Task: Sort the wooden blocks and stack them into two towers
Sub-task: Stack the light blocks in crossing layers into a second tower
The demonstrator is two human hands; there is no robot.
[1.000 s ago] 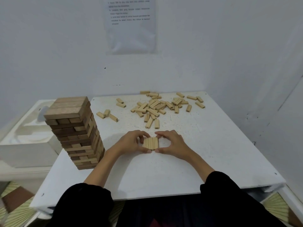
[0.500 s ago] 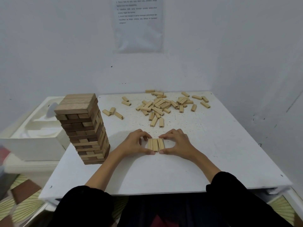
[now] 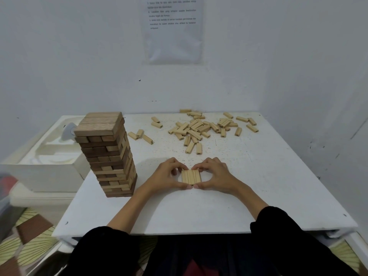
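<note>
Head view: blocks (image 3: 190, 176) lengthwise, pointing away.

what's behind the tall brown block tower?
A white moulded tray beside the table; a pale rounded piece in it peeks out by the top of the tower. The tower covers the tray's right end, so what lies there cannot be seen.

Wall notice (image 3: 172, 30) cropped at top, print unreadable, loose blocks (image 3: 196, 127) bearing illegibly small numbers
</note>
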